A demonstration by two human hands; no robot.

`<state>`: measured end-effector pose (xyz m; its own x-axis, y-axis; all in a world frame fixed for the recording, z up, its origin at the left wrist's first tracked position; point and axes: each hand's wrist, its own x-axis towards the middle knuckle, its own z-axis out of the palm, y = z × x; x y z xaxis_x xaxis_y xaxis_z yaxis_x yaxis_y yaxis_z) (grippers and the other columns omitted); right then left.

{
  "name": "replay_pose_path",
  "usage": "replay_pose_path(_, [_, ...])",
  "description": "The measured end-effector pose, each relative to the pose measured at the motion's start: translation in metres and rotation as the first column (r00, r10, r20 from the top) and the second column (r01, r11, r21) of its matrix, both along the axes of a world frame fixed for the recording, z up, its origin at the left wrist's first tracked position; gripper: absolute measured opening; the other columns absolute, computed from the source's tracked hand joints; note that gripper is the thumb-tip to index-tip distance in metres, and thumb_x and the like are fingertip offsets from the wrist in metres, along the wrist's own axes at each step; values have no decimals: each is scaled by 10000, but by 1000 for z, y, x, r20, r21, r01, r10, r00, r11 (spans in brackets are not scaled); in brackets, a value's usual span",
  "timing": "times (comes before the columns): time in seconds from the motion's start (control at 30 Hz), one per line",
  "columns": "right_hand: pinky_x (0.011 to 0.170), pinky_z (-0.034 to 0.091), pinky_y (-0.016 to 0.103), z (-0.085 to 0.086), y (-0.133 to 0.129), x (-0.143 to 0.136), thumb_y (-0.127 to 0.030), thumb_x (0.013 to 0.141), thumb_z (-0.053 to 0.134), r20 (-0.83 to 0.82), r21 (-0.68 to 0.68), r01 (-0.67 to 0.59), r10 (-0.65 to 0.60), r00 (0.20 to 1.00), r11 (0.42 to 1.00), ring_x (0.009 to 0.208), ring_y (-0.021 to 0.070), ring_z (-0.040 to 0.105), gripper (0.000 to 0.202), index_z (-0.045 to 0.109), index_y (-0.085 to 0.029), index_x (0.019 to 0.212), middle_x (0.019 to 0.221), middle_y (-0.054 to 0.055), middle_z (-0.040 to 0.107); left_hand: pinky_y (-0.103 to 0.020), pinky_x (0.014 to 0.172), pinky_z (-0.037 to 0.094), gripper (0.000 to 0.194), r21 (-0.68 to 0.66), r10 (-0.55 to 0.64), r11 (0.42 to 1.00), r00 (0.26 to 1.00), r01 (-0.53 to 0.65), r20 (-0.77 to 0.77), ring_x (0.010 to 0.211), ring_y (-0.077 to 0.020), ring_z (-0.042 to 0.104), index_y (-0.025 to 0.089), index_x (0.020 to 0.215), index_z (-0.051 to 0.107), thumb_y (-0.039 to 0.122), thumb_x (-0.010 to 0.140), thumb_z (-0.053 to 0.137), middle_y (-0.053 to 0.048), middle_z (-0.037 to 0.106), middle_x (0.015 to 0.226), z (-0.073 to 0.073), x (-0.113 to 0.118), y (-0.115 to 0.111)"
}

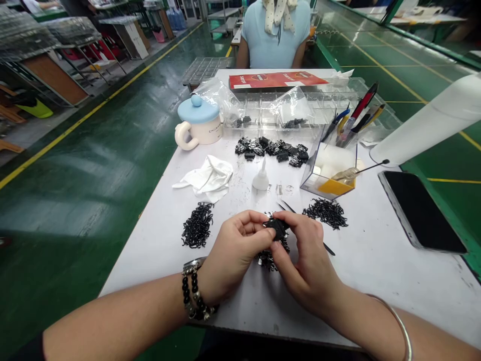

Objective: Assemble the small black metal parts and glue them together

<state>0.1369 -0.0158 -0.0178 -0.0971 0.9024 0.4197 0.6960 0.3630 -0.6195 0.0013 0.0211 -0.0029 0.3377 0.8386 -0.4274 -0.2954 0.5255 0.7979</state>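
A small black plastic part is pinched between my two hands above the table. My left hand closes thumb and fingers on its left side. On its other side, my right hand grips it between thumb and forefinger. Beneath the hands lies a heap of small black and metallic pieces, partly hidden by them. Dark tweezers lie under my right hand, their tips showing beyond it. Piles of small black hooked pieces rest to the left and to the right.
Farther back are a white nozzle bottle, a white cloth, black assembled parts, a lidded mug and a clear pen holder. A phone lies at right, near a white roll. A person sits opposite.
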Motion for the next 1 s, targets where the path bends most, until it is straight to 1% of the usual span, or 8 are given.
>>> replay_pose_path(0.17, [858, 331, 382, -1, -1, 4, -170, 833, 476, -22, -16, -26, 25, 999, 1000, 964, 190, 518, 320, 422, -204, 1147, 1044, 48, 583, -167, 580, 398, 176, -12, -10, 1000, 1000, 10, -7, 543, -39, 493, 147, 812, 601, 150, 688, 727, 71, 527, 559, 2, 0, 0])
replay_pose_path(0.3, [889, 364, 433, 5, 8, 21, -192, 823, 462, -152, -27, -81, 76, 985, 996, 1025, 219, 526, 385, 429, -204, 1207, 1086, 67, 597, -181, 605, 404, 205, -12, -4, 1000, 1000, 3, -16, 582, -52, 518, 150, 817, 599, 184, 676, 744, 45, 568, 628, 1, -3, 2])
replay_pose_path(0.37, [883, 397, 435, 9, 22, 28, -197, 818, 474, -218, -39, -38, 28, 976, 999, 1014, 218, 541, 393, 436, -198, 1209, 1085, 77, 600, -180, 592, 394, 213, -9, -3, 1000, 1000, 2, -27, 572, -50, 511, 149, 818, 598, 190, 672, 748, 46, 566, 624, 0, -4, 3])
replay_pose_path(0.47, [817, 461, 399, 11, 51, 29, -255, 792, 543, -222, -111, 24, -48, 974, 994, 942, 202, 564, 373, 462, -182, 1149, 1091, 95, 576, -179, 575, 380, 200, 12, -17, 1000, 999, 18, -41, 544, -43, 489, 143, 816, 600, 180, 676, 739, 65, 533, 575, -1, -5, 3])
replay_pose_path(0.63, [822, 485, 441, -5, 97, 16, -316, 707, 662, -169, -192, 51, -85, 982, 980, 910, 222, 556, 440, 498, -151, 1080, 1128, 139, 489, -192, 552, 360, 184, 33, -27, 999, 997, 29, -66, 513, -47, 467, 149, 805, 582, 179, 684, 716, 78, 516, 533, 1, -4, 4])
replay_pose_path(0.73, [921, 429, 497, -13, 111, 11, -316, 696, 677, -168, -188, 57, -89, 982, 981, 1017, 267, 523, 270, 538, -160, 866, 1107, 143, 469, -202, 555, 357, 178, 23, -30, 999, 997, 32, -76, 506, -49, 458, 150, 796, 574, 176, 678, 706, 83, 506, 521, 1, -3, 4])
replay_pose_path(0.87, [953, 408, 496, -9, 110, 12, -297, 691, 678, -256, -170, 21, -65, 965, 985, 1094, 280, 499, 241, 458, -198, 683, 1074, 121, 510, -208, 560, 354, 177, 7, -46, 999, 997, 47, -67, 516, -52, 466, 149, 793, 563, 179, 678, 694, 75, 520, 538, 1, -3, 4])
replay_pose_path(1.0, [750, 522, 400, 8, 90, 23, -380, 791, 590, -449, -206, -59, -41, 893, 977, 915, 217, 617, 285, 351, -234, 735, 857, 49, 605, -217, 565, 360, 201, -34, -77, 997, 995, 75, -59, 542, -66, 491, 147, 804, 564, 190, 665, 701, 47, 557, 586, 3, -2, 3])
